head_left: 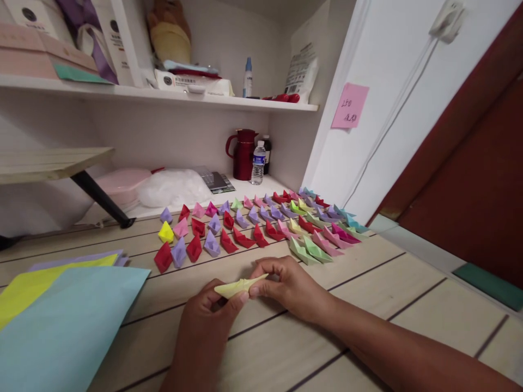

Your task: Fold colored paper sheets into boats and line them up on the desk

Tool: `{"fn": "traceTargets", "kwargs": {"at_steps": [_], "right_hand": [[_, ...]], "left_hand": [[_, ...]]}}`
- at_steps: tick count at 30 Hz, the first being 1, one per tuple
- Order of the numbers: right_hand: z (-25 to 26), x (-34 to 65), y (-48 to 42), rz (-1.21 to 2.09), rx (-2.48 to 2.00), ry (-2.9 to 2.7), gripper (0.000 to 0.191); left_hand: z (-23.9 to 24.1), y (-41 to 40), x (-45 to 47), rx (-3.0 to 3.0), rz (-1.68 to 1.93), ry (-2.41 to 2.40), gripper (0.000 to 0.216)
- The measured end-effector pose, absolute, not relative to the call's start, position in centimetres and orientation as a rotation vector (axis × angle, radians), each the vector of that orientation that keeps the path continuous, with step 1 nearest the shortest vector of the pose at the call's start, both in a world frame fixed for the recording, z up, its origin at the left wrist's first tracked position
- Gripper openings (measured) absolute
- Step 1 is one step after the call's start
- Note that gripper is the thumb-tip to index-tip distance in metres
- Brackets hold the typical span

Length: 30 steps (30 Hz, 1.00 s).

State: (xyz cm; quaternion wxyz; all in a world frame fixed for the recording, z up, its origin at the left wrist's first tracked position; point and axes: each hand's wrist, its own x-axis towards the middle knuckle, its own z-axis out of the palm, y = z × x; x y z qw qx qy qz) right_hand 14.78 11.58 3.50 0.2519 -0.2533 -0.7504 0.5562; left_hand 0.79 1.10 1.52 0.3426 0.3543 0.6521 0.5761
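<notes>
A pale yellow folded paper boat [239,286] is held between both my hands, above the slatted wooden table. My left hand [212,316] pinches its left part, thumb in front and fingers behind. At the boat's right tip, my right hand [288,286] grips with thumb and forefinger. Just beyond my hands stand rows of small paper boats in red, purple, pink, green, yellow and blue; a light green boat [304,252] is among those nearest to my right hand, and a red boat [163,257] sits at the left front of the rows.
Sheets of coloured paper lie at the left, a light blue sheet [85,326] on top of a yellow sheet [24,283]. Behind the table, a shelf recess holds a red jug [244,155], a water bottle [257,163] and a plastic bag [174,188]. A wooden stand [53,163] rises at left.
</notes>
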Motion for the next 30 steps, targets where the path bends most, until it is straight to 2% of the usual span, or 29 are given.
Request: {"fn": "traceTargets", "kwargs": {"at_steps": [10, 17, 21, 24, 27, 30], "right_hand": [[2.9, 14.9, 12.2, 1.579, -0.740, -2.007, 0.028], [3.7, 15.4, 12.5, 1.526, -0.719, -2.093, 0.018], [3.6, 15.5, 12.9, 1.323, -0.700, -2.183, 0.016], [3.2, 15.6, 13.7, 1.153, -0.666, -2.269, 0.014], [2.7, 15.8, 14.5, 0.982, -0.626, -2.405, 0.010], [2.2, 15.9, 14.9, 0.874, -0.596, -2.514, 0.007]], "left_hand": [[1.3, 1.0, 0.4, 0.961, 1.503, 1.664, 0.036], [2.3, 0.3, 1.0, 1.044, 1.404, 1.701, 0.041], [2.3, 0.3, 0.8, 1.141, 1.347, 1.728, 0.043], [1.3, 0.5, 0.2, 1.161, 1.421, 1.837, 0.021], [0.4, 0.7, -0.5, 1.271, 1.499, 1.990, 0.027], [0.4, 0.7, -0.8, 1.483, 1.440, 2.008, 0.022]]}}
